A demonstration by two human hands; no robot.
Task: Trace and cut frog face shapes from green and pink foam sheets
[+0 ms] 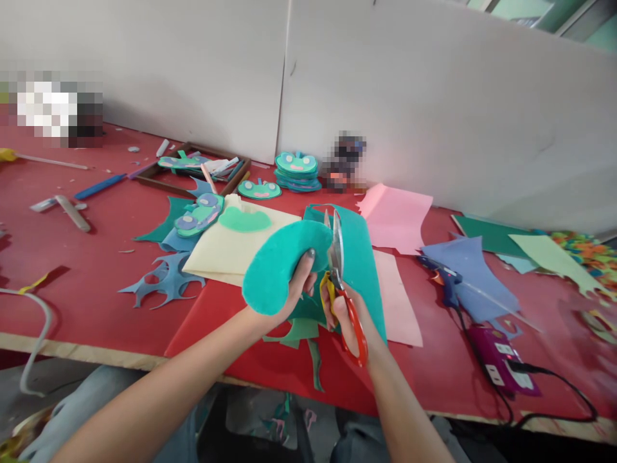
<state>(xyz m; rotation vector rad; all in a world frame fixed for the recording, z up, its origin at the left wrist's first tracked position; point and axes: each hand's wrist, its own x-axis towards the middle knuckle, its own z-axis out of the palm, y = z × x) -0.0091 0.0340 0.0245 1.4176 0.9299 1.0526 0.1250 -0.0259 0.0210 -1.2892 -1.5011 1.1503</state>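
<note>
My left hand point(297, 287) is closed on a teal felt piece point(282, 263) shaped like a bean, holding it up over the table's front edge. My right hand point(343, 312) grips scissors point(344, 292) with red and yellow handles. Their blades point upward beside the felt piece's right end, against a larger teal felt sheet point(359, 257). Teal offcuts point(301, 331) hang below my hands.
A red table point(96, 270) carries a cream sheet point(226, 251), pink sheets point(395, 215), blue felt scraps point(164, 280), stacked green frog-face shapes point(296, 170), a glue gun point(446, 280), and a purple power strip point(504, 360) with black cables. White boards stand behind.
</note>
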